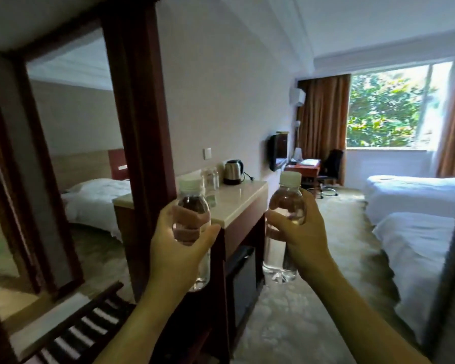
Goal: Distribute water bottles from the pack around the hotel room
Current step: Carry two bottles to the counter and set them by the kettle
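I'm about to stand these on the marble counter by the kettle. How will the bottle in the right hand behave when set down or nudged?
The right-hand bottle looks full and capped, so probably heavy for its size with no spill risk. Tall and narrow, it may tip if nudged near the top. Its clear, smooth plastic could slide on the glossy counter; the right hand should probably release it gently.

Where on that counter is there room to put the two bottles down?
The counter is bare along its front and right side, between the kettle and the near edge. It is crowded at the back left, where clear glasses stand beside the kettle and its cord. The left hand and right hand each hold a bottle.
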A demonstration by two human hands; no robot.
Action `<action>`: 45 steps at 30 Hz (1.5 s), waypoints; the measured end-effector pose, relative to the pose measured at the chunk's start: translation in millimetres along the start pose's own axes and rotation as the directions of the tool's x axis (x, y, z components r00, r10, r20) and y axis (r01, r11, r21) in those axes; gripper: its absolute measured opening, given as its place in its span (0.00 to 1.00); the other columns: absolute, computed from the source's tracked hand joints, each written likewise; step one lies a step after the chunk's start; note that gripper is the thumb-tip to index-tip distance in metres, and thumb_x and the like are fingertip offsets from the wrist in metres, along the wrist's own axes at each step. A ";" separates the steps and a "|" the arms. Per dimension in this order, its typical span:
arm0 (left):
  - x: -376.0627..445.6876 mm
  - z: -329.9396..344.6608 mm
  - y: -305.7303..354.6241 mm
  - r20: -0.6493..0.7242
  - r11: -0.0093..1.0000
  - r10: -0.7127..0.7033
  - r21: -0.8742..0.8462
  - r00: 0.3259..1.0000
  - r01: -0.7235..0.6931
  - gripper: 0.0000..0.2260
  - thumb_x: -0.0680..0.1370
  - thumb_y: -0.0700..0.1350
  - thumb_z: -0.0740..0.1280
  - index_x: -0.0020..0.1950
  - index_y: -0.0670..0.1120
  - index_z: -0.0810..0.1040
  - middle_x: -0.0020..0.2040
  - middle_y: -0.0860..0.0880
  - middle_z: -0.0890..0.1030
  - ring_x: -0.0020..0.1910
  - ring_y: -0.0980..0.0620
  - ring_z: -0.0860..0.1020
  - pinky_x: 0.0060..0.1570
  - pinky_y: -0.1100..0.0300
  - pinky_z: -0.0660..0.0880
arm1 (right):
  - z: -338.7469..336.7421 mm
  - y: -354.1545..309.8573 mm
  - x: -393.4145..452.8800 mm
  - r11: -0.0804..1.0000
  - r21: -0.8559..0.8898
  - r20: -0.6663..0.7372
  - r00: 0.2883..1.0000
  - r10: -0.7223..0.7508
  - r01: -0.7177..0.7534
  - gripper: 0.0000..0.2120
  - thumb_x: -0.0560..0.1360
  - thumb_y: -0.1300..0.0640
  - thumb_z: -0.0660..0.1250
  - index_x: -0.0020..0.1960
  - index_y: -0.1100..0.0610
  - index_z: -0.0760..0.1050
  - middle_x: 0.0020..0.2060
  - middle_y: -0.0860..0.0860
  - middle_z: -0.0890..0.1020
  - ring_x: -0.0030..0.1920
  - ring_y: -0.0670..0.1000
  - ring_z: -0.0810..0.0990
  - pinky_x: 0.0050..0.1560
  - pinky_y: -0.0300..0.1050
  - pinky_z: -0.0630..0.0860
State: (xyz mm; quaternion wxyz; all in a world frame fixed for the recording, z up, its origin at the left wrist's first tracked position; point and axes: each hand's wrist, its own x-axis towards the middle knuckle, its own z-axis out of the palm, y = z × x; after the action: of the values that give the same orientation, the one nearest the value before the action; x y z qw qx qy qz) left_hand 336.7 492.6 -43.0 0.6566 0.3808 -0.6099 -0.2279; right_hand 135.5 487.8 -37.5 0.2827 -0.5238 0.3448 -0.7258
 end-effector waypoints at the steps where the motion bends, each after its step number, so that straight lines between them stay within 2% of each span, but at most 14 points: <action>1: 4.9 22.6 -2.7 0.036 1.000 0.000 -0.014 0.999 0.000 0.20 0.70 0.41 0.77 0.50 0.64 0.75 0.47 0.57 0.82 0.46 0.64 0.82 0.38 0.71 0.77 | -17.2 2.3 10.4 1.000 -0.016 -0.028 1.000 -0.001 0.000 0.19 0.71 0.71 0.72 0.52 0.49 0.76 0.40 0.45 0.83 0.39 0.46 0.83 0.35 0.45 0.82; 3: 16.0 60.8 -7.7 0.095 0.999 -0.014 -0.030 0.995 0.017 0.23 0.69 0.40 0.77 0.44 0.68 0.75 0.46 0.58 0.82 0.45 0.64 0.82 0.37 0.71 0.77 | -44.2 6.3 29.1 0.999 -0.040 -0.068 0.998 0.004 -0.007 0.20 0.71 0.71 0.72 0.52 0.48 0.76 0.40 0.43 0.83 0.38 0.44 0.83 0.34 0.42 0.81; 7: 45.1 124.0 -29.7 0.147 0.996 -0.042 -0.078 0.988 0.053 0.21 0.67 0.40 0.79 0.48 0.60 0.74 0.46 0.57 0.81 0.43 0.61 0.82 0.35 0.70 0.77 | -79.7 23.0 66.0 0.996 -0.084 -0.157 0.988 0.006 -0.020 0.21 0.72 0.68 0.72 0.51 0.43 0.74 0.44 0.41 0.81 0.43 0.47 0.83 0.32 0.36 0.79; 12: 91.0 188.2 -80.8 0.192 0.992 -0.052 -0.103 0.980 0.073 0.21 0.68 0.41 0.79 0.49 0.60 0.73 0.46 0.58 0.80 0.41 0.63 0.81 0.38 0.65 0.75 | -108.8 65.4 116.6 0.989 -0.147 -0.208 0.978 -0.007 -0.024 0.19 0.73 0.66 0.72 0.51 0.43 0.73 0.47 0.43 0.79 0.47 0.49 0.82 0.33 0.36 0.79; 18: 172.0 261.6 -166.5 0.206 0.986 -0.063 -0.141 0.977 0.093 0.18 0.67 0.49 0.79 0.49 0.59 0.73 0.43 0.61 0.82 0.41 0.61 0.81 0.40 0.57 0.77 | -123.0 137.1 209.4 0.971 -0.238 -0.261 0.963 -0.060 -0.004 0.19 0.72 0.68 0.72 0.49 0.45 0.73 0.45 0.46 0.80 0.41 0.45 0.83 0.33 0.37 0.80; 20: 203.3 284.4 -188.2 0.223 0.981 -0.049 -0.175 0.974 0.090 0.20 0.68 0.46 0.78 0.55 0.53 0.74 0.45 0.58 0.81 0.41 0.59 0.81 0.39 0.61 0.75 | -126.2 155.8 242.1 0.968 -0.251 -0.252 0.965 -0.076 0.011 0.19 0.72 0.69 0.72 0.49 0.45 0.73 0.47 0.49 0.80 0.42 0.48 0.82 0.33 0.37 0.80; 22: 238.7 309.1 -209.0 0.234 0.977 -0.030 -0.200 0.972 0.078 0.22 0.67 0.49 0.77 0.58 0.49 0.74 0.47 0.57 0.80 0.42 0.58 0.82 0.35 0.68 0.75 | -131.4 177.2 280.9 0.962 -0.271 -0.244 0.966 -0.081 0.012 0.19 0.72 0.69 0.71 0.50 0.46 0.73 0.49 0.53 0.80 0.43 0.50 0.82 0.33 0.39 0.80; 25: 286.8 347.8 -238.0 0.263 0.978 0.003 -0.201 0.965 0.052 0.21 0.67 0.50 0.77 0.56 0.51 0.73 0.46 0.57 0.80 0.42 0.70 0.79 0.33 0.75 0.74 | -142.5 203.3 335.4 0.957 -0.288 -0.259 0.961 -0.101 0.023 0.19 0.70 0.66 0.73 0.53 0.46 0.74 0.50 0.54 0.81 0.42 0.51 0.84 0.35 0.42 0.81; 29: 328.8 400.6 -271.6 0.305 0.980 0.018 -0.196 0.952 0.044 0.21 0.69 0.45 0.78 0.56 0.53 0.72 0.44 0.58 0.80 0.42 0.70 0.79 0.35 0.76 0.74 | -165.6 233.2 391.2 0.954 -0.299 -0.300 0.948 -0.106 0.012 0.19 0.71 0.65 0.74 0.54 0.47 0.74 0.49 0.53 0.81 0.42 0.50 0.85 0.37 0.45 0.83; 32: 356.8 444.8 -295.5 0.337 0.982 0.045 -0.188 0.941 0.020 0.20 0.69 0.45 0.78 0.54 0.53 0.72 0.44 0.65 0.81 0.43 0.70 0.80 0.35 0.76 0.74 | -188.9 256.7 429.4 0.953 -0.303 -0.305 0.945 -0.116 0.019 0.20 0.67 0.60 0.77 0.53 0.46 0.74 0.47 0.50 0.82 0.43 0.53 0.85 0.38 0.48 0.84; 34: 372.2 475.3 -309.6 0.351 0.982 0.057 -0.189 0.935 0.011 0.20 0.69 0.46 0.77 0.55 0.54 0.72 0.45 0.71 0.79 0.44 0.70 0.79 0.35 0.76 0.75 | -209.2 275.3 455.0 0.951 -0.310 -0.318 0.941 -0.115 0.011 0.19 0.68 0.61 0.76 0.53 0.45 0.74 0.46 0.50 0.82 0.42 0.51 0.85 0.37 0.45 0.83; 38: 398.1 534.5 -335.8 0.313 0.976 0.054 -0.219 0.948 0.017 0.22 0.67 0.51 0.76 0.57 0.53 0.73 0.47 0.67 0.80 0.44 0.67 0.81 0.36 0.74 0.75 | -252.1 313.6 509.7 0.946 -0.322 -0.295 0.946 -0.136 0.035 0.19 0.68 0.59 0.75 0.55 0.49 0.73 0.47 0.51 0.81 0.39 0.44 0.84 0.34 0.38 0.80; 41: 421.2 580.7 -359.8 0.281 0.978 0.014 -0.202 0.960 0.044 0.23 0.66 0.53 0.76 0.58 0.55 0.73 0.47 0.64 0.80 0.44 0.67 0.81 0.35 0.72 0.76 | -286.2 344.5 557.9 0.944 -0.322 -0.277 0.947 -0.164 0.070 0.20 0.70 0.64 0.74 0.57 0.52 0.72 0.47 0.50 0.80 0.38 0.39 0.83 0.33 0.33 0.79; 45: 462.1 634.9 -394.7 0.212 0.994 -0.015 -0.107 0.977 0.038 0.20 0.69 0.43 0.78 0.55 0.55 0.74 0.47 0.65 0.79 0.43 0.66 0.81 0.37 0.67 0.76 | -320.4 384.8 633.7 0.959 -0.276 -0.224 0.966 -0.125 0.060 0.23 0.64 0.56 0.79 0.56 0.48 0.74 0.47 0.48 0.82 0.39 0.46 0.84 0.35 0.44 0.83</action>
State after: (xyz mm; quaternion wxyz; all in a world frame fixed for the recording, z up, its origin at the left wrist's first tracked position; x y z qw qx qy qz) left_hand -146.4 -240.6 -81.7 0.6053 0.3260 -0.6572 -0.3090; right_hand -336.3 -167.5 -54.1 0.1313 -0.4814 0.4459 -0.7431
